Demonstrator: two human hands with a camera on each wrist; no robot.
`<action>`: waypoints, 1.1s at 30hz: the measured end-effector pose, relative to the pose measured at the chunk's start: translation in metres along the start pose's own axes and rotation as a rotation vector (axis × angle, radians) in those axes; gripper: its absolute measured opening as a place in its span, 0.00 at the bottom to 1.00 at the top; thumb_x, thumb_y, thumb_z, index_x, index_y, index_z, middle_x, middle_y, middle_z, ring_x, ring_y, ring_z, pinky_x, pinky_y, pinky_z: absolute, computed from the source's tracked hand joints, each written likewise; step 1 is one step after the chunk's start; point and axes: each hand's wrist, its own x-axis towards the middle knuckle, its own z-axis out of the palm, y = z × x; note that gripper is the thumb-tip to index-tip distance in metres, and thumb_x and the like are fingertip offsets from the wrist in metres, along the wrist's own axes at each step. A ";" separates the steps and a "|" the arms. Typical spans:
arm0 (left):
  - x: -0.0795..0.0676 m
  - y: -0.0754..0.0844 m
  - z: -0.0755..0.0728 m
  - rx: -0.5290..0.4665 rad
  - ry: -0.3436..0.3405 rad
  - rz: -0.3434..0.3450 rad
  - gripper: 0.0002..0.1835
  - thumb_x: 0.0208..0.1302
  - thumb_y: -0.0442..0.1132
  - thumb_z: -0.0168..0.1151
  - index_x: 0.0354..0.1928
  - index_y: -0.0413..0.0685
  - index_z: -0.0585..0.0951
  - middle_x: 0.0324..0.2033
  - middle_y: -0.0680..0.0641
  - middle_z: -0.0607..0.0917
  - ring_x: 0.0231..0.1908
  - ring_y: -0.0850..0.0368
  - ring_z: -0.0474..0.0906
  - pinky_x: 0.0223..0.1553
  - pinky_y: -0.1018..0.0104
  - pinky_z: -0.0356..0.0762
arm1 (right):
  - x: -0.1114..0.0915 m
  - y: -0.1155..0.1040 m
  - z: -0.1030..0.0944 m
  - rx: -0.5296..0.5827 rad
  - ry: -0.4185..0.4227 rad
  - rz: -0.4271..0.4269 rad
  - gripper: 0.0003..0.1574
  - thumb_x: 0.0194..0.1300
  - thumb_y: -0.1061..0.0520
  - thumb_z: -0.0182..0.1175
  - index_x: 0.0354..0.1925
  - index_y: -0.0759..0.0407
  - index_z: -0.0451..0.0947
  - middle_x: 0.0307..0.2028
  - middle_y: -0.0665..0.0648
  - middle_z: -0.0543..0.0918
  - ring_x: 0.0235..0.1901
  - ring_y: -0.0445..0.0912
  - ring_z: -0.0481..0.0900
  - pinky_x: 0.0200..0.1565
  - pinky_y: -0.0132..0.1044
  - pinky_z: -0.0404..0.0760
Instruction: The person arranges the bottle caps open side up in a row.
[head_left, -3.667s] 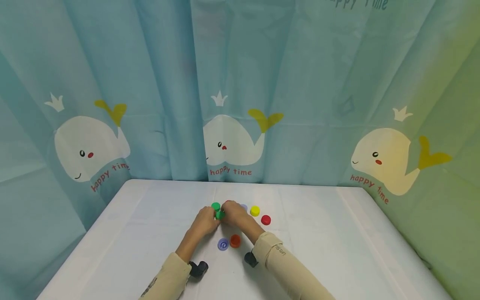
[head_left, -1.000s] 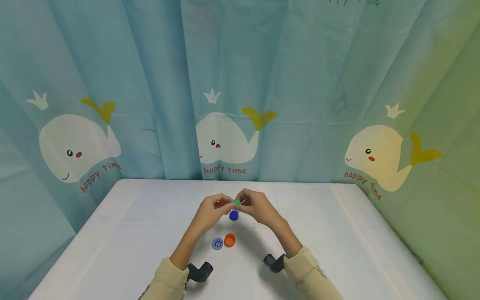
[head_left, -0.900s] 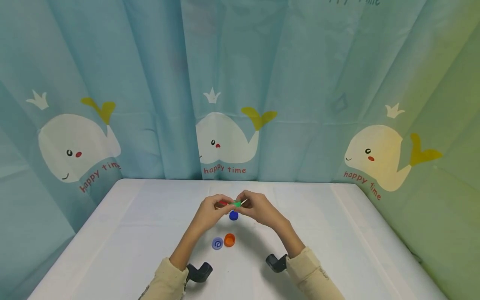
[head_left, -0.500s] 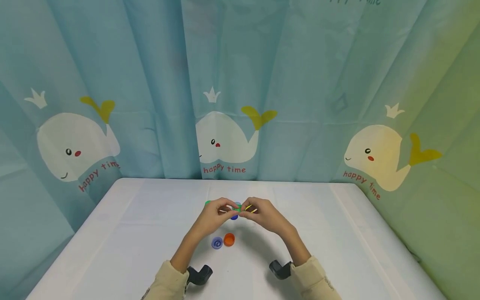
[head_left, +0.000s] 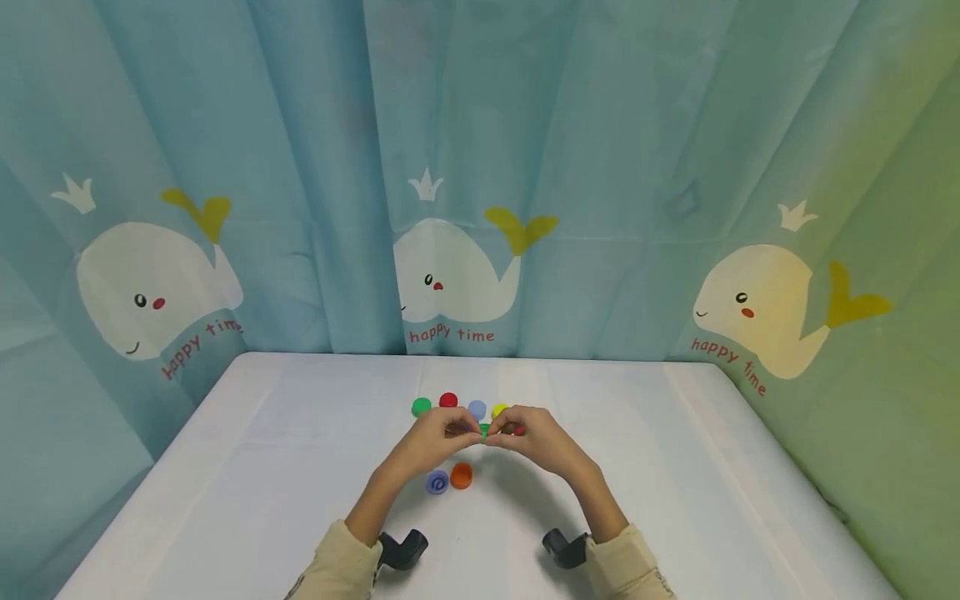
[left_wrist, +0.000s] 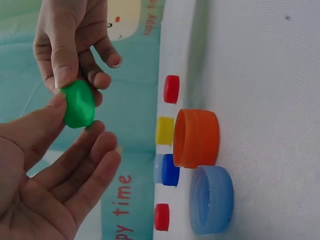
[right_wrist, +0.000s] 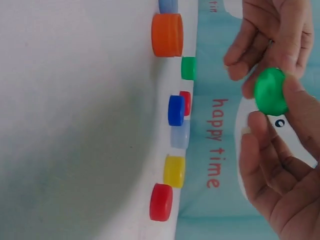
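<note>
Between the two hands a green bottle cap (head_left: 484,429) is held up above the table. My left hand (head_left: 429,437) pinches one edge of it with thumb and fingertips. The right hand (head_left: 546,437) grips the opposite edge in the same way. In the left wrist view the green cap's smooth face shows, tilted. Behind the hands lie a second green cap (head_left: 422,407), a red cap (head_left: 448,400), a pale blue cap (head_left: 477,409) and a yellow cap (head_left: 499,410). The right fingers partly cover another red cap (head_left: 519,430). A dark blue cap (right_wrist: 176,110) shows in the right wrist view.
Nearer the person, an orange cap (head_left: 461,476) and a lavender-blue cap (head_left: 437,482) lie side by side, hollow side up. The white table (head_left: 300,433) ends at a blue-green curtain (head_left: 322,167) with whale prints. Black wrist cameras (head_left: 403,550) hang under both sleeves.
Earlier both hands were down at the green caps on the table; one is now lifted between them. Over the last second the hands came slightly nearer the person, uncovering the row of caps behind.
</note>
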 end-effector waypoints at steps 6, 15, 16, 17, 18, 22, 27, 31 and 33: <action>0.001 0.001 0.004 0.041 -0.040 -0.019 0.05 0.62 0.43 0.63 0.34 0.49 0.82 0.32 0.58 0.82 0.36 0.61 0.78 0.42 0.67 0.77 | -0.002 0.000 -0.002 -0.016 -0.066 0.025 0.04 0.59 0.55 0.66 0.32 0.54 0.82 0.29 0.43 0.80 0.30 0.39 0.77 0.35 0.33 0.78; 0.002 -0.004 0.012 0.147 -0.129 -0.060 0.02 0.59 0.38 0.66 0.33 0.48 0.83 0.26 0.58 0.80 0.29 0.61 0.75 0.30 0.72 0.75 | -0.003 0.000 0.001 -0.017 -0.198 0.114 0.03 0.59 0.62 0.65 0.30 0.62 0.84 0.22 0.54 0.82 0.19 0.40 0.75 0.25 0.36 0.79; 0.002 -0.004 0.013 0.157 -0.136 -0.064 0.02 0.58 0.38 0.67 0.33 0.48 0.84 0.26 0.57 0.80 0.29 0.62 0.75 0.29 0.72 0.75 | -0.003 0.000 0.002 -0.019 -0.209 0.121 0.04 0.59 0.62 0.65 0.30 0.63 0.84 0.21 0.55 0.82 0.19 0.40 0.75 0.24 0.36 0.79; 0.002 -0.004 0.014 0.166 -0.143 -0.072 0.03 0.58 0.38 0.67 0.33 0.48 0.85 0.25 0.57 0.81 0.29 0.62 0.75 0.29 0.73 0.75 | -0.003 0.000 0.002 -0.018 -0.218 0.131 0.04 0.59 0.63 0.65 0.30 0.64 0.84 0.22 0.56 0.82 0.18 0.41 0.75 0.24 0.37 0.79; 0.003 -0.004 0.014 0.176 -0.150 -0.082 0.04 0.58 0.38 0.67 0.34 0.47 0.85 0.25 0.57 0.81 0.28 0.62 0.74 0.29 0.73 0.75 | -0.003 -0.001 0.003 -0.020 -0.225 0.141 0.03 0.58 0.63 0.65 0.30 0.64 0.84 0.22 0.56 0.82 0.18 0.41 0.75 0.24 0.37 0.79; 0.002 -0.005 0.015 0.214 -0.185 -0.115 0.06 0.59 0.38 0.66 0.37 0.47 0.87 0.27 0.56 0.83 0.28 0.62 0.74 0.30 0.72 0.75 | -0.003 -0.002 0.005 -0.033 -0.240 0.184 0.03 0.57 0.64 0.65 0.30 0.64 0.84 0.22 0.54 0.82 0.20 0.43 0.76 0.25 0.36 0.79; 0.001 -0.005 0.016 0.250 -0.244 -0.115 0.08 0.59 0.39 0.66 0.40 0.47 0.86 0.34 0.57 0.85 0.31 0.66 0.77 0.37 0.71 0.76 | -0.004 -0.003 0.008 -0.040 -0.262 0.229 0.02 0.56 0.64 0.67 0.31 0.63 0.85 0.21 0.53 0.82 0.20 0.45 0.75 0.26 0.37 0.78; -0.001 -0.005 0.016 0.248 -0.274 -0.120 0.09 0.59 0.39 0.66 0.41 0.46 0.86 0.33 0.57 0.85 0.25 0.66 0.76 0.33 0.71 0.75 | -0.005 -0.003 0.010 -0.053 -0.296 0.251 0.03 0.56 0.63 0.67 0.32 0.62 0.85 0.22 0.50 0.82 0.20 0.43 0.74 0.27 0.35 0.78; -0.002 -0.004 0.016 0.240 -0.283 -0.132 0.10 0.58 0.39 0.66 0.41 0.46 0.86 0.31 0.58 0.84 0.22 0.65 0.75 0.31 0.71 0.74 | -0.005 -0.003 0.011 -0.062 -0.312 0.265 0.04 0.56 0.62 0.68 0.32 0.61 0.85 0.22 0.49 0.81 0.20 0.41 0.73 0.27 0.33 0.77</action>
